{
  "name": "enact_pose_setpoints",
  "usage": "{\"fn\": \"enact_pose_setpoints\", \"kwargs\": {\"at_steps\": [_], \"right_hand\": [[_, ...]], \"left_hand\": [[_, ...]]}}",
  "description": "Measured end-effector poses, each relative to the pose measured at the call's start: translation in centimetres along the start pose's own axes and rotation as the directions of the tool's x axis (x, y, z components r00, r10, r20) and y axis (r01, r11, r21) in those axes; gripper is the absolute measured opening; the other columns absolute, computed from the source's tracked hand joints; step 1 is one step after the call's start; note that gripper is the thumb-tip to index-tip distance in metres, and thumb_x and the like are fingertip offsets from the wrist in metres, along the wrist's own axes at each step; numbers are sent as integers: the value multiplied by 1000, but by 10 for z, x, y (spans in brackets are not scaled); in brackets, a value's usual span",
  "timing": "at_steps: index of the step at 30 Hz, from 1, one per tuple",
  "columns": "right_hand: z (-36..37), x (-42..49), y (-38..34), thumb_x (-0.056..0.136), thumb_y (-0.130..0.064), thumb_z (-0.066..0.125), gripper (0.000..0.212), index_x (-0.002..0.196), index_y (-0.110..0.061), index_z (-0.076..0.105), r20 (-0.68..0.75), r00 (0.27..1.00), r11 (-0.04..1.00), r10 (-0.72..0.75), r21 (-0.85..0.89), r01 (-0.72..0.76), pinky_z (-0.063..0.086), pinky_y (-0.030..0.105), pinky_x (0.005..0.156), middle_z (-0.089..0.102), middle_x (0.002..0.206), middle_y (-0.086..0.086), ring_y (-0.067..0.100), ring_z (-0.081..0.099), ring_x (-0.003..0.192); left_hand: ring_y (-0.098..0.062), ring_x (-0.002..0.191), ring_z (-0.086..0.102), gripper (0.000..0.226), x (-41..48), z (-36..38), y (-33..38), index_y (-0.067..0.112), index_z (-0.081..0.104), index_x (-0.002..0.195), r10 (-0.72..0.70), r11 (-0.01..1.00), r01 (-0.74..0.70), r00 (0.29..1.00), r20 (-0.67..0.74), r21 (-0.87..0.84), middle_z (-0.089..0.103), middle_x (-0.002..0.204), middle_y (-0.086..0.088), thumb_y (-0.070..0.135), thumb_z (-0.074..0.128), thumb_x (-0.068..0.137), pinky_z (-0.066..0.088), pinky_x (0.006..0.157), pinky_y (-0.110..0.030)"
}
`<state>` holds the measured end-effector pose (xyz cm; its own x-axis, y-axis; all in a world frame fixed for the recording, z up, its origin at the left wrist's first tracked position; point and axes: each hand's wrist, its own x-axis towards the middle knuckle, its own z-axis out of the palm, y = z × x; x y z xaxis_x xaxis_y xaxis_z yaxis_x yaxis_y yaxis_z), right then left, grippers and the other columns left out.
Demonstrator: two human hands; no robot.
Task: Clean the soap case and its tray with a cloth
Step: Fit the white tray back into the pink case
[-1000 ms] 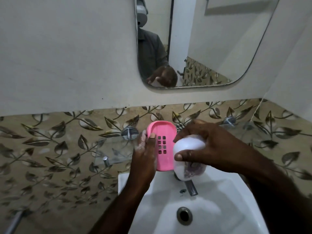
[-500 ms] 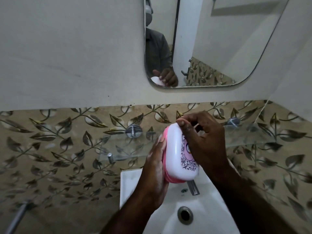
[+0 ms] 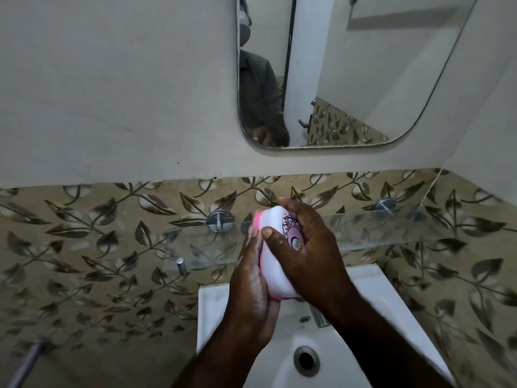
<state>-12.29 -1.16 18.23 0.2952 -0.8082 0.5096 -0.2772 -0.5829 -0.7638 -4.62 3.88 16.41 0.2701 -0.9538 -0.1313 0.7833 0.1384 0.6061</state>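
Since a moment ago we've tipped the soap case [image 3: 275,249] so its white lid faces up more, pink tray edge peeking out on the left.

Our right hand [image 3: 309,252] is wrapped over the printed lid, thumb pressing the front, and our soapy left hand [image 3: 253,289] is cupped against the pink side, both clamped on it above the white sink [image 3: 372,298], just in front of the glass shelf [image 3: 391,229].

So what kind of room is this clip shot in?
Most likely a home bathroom: a white washbasin with a drain, a wall mirror above it, and a glass shelf on leaf-patterned tiles.
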Motion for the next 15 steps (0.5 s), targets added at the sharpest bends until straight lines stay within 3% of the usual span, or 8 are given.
{"fn": "enact_pose_setpoints", "kwargs": {"at_steps": [6,9,11,13,15], "right_hand": [[15,1,4,85,-42,56,52,134,-25,50,35,999,999,14,41,-16,37,29,110,53,135,-10,2,46,126],[18,3,8,78,-54,60,79,147,-32,30,180,983,999,45,2,-46,24,13,113,36,149,-13,-1,32,136],[23,-2,13,74,-55,67,93,150,-35,16,316,948,1000,25,-18,-20,18,17,117,20,158,-10,2,20,144],[28,-5,19,74,-49,76,91,148,-32,26,405,914,998,-14,-46,36,21,25,119,14,160,-5,8,15,147],[31,-3,24,78,-39,78,83,146,-26,34,430,902,992,-29,-97,78,18,13,115,15,159,-4,9,16,147]], "left_hand": [[-31,119,61,47,4,-4,3,10,54,135,35,999,-35,999,-7,-33,65,128,-17,34,49,95,41,108,-49],[-34,118,61,42,15,-11,8,8,54,134,67,997,-70,995,-70,-33,64,126,-21,30,43,100,45,105,-49],[-37,117,61,41,26,-20,18,5,55,133,77,995,-84,989,-122,-50,64,125,-24,29,43,102,49,100,-49],[-35,108,67,37,37,-31,29,8,59,128,113,994,-112,970,-217,15,68,119,-21,29,48,100,52,95,-52],[-29,91,73,31,45,-40,34,11,60,125,179,977,-138,947,-268,164,74,107,-15,25,50,99,55,86,-53]]}}
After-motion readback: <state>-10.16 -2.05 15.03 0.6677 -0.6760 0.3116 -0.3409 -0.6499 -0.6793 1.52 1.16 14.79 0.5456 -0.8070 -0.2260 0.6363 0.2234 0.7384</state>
